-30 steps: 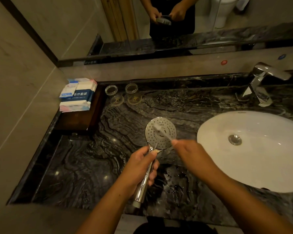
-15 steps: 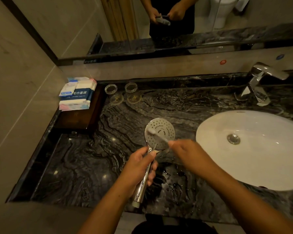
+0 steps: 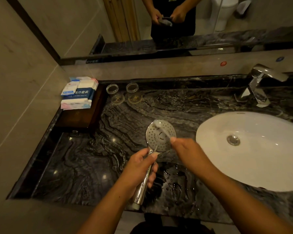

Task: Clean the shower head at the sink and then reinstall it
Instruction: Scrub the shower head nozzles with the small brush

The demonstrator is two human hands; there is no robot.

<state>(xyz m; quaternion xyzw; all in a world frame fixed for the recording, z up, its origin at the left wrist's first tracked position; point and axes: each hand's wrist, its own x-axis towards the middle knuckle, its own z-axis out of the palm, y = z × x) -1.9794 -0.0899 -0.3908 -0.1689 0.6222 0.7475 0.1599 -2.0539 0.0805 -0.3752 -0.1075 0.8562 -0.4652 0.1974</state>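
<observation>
A chrome shower head (image 3: 156, 138) with a round perforated face is held face-up over the dark marble counter (image 3: 85, 166), left of the sink. My left hand (image 3: 139, 168) grips its chrome handle, whose end sticks out below my fingers. My right hand (image 3: 187, 150) pinches a thin white toothbrush (image 3: 161, 128). The bristle end lies on the upper left of the shower face, blurred by motion. The white oval sink (image 3: 260, 157) lies to the right.
A chrome faucet (image 3: 260, 85) stands behind the sink. Two upturned glasses (image 3: 122, 93) sit at the back of the counter. Packaged towels (image 3: 79, 92) lie on a dark wooden tray (image 3: 81, 117) at the left wall. Water drops wet the counter under my hands. The mirror spans the back.
The brush head has slid up and to the left across the shower face, towards its top rim. My left hand keeps the handle where it was.
</observation>
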